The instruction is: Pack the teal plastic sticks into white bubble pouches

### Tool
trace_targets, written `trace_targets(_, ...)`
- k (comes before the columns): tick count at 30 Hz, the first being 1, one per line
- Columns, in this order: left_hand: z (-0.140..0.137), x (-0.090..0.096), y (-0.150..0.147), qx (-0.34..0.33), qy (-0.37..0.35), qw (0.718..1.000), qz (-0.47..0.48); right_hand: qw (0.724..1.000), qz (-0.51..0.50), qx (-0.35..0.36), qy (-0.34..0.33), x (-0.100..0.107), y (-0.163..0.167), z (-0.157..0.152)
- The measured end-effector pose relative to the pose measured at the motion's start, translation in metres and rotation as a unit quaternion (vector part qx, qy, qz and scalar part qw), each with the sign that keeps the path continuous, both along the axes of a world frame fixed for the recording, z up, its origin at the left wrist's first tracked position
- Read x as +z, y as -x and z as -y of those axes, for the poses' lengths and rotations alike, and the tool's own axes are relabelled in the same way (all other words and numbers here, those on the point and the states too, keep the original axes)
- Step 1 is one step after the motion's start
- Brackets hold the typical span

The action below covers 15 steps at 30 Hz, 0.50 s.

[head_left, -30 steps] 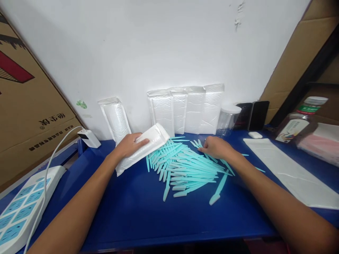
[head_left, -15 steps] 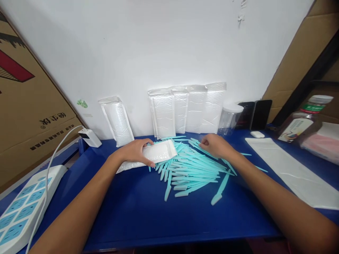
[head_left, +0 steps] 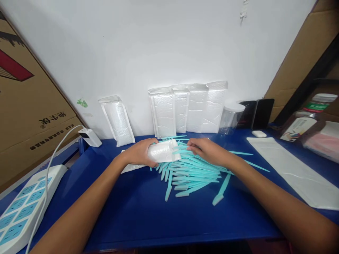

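Observation:
My left hand [head_left: 141, 152] is wrapped round a small white bubble mailer [head_left: 161, 151] whose mouth faces right and gapes a little. In my right hand [head_left: 202, 150], the fingers pinch a light-blue eyebrow razor [head_left: 182, 152], its far end at the mailer's mouth. How far it reaches inside I cannot tell. Beneath and in front of both hands spreads a pile of the same razors [head_left: 196, 173], mostly pointing left. One razor [head_left: 221, 190] lies apart at the pile's front right. Another white mailer [head_left: 134, 167] lies flat under my left hand.
Several bubble mailers [head_left: 162, 113] lean on the white wall, with another mailer [head_left: 116, 121] farther left. A clear jar [head_left: 230, 120], phones [head_left: 262, 113] and a bottle [head_left: 304, 120] stand right. Flat mailers [head_left: 291, 169] lie right; a power strip [head_left: 31, 208] is at left.
My right hand has moved left from the back of the pile to the mailer's mouth, now with a razor in its fingers. The mailer's mouth has opened wider and shifted slightly right.

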<state>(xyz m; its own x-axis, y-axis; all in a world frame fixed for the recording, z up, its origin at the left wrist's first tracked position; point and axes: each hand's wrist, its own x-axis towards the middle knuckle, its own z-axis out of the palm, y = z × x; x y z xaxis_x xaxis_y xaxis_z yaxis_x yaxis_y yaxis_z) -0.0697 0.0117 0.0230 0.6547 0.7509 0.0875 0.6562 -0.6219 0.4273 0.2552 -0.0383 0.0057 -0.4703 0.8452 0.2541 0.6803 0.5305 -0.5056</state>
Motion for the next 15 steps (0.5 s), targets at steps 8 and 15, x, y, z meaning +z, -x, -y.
trace_targets(8, 0.014, -0.014, -0.028, -0.027, -0.046, 0.999, 0.007, 0.983, 0.109, -0.012, -0.145, -0.006, 0.033, 0.027)
trace_targets(15, 0.028, -0.014, -0.045, -0.020, -0.057, 0.997, 0.053, 0.979, -0.060, 0.061, -0.183, 0.001, 0.045, 0.042)
